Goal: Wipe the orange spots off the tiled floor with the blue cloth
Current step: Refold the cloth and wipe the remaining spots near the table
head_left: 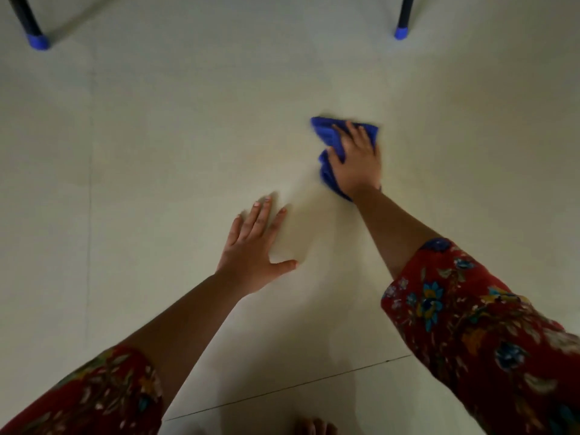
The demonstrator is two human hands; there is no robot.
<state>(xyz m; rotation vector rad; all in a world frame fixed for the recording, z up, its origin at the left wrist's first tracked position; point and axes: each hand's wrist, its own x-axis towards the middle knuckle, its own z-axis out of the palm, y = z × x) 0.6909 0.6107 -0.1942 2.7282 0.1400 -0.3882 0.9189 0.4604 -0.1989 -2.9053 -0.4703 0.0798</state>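
Observation:
The blue cloth (326,139) lies bunched on the pale tiled floor (157,146), right of centre. My right hand (356,161) presses flat on top of it, fingers spread and pointing away from me, the cloth showing at its left and far sides. My left hand (254,246) rests palm down on the bare floor nearer to me, fingers straight and spread, holding nothing. A faint yellowish smear (273,158) shows on the tile left of the cloth; no sharp orange spots are visible in this blurred frame.
Two dark furniture legs with blue caps stand at the far left (37,42) and far right (401,32). A tile joint (282,387) runs across the floor near me. Toes of a foot (314,426) show at the bottom edge.

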